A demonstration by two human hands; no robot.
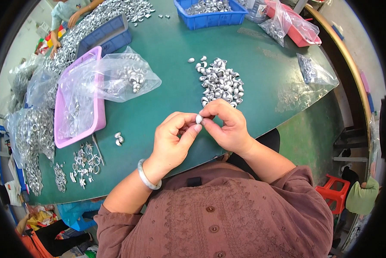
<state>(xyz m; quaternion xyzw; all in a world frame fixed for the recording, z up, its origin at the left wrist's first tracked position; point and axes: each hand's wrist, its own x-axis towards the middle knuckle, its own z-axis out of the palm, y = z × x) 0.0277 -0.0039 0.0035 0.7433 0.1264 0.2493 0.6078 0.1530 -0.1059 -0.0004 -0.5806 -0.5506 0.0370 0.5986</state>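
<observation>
Between the fingertips of both my hands is a small silver, rounded metal piece (199, 119). My left hand (174, 135), with a pale bangle (147, 175) on its wrist, pinches it from the left. From the right, the thumb and fingers of my right hand (227, 128) close on the same piece and partly cover it. Just beyond my hands lies a heap of similar silver pieces (222, 82) on the green table (167, 56). A few more silver pieces (119, 138) rest together to the left of my left hand.
A pink tray (99, 114) with plastic bags stands at the left, near loose metal rings and parts (87, 161). Blue bins (210, 22) and a red basket (302, 38) sit far off. Another person's hand (74, 19) is by a large heap at the far left. A red stool (332, 191) stands right.
</observation>
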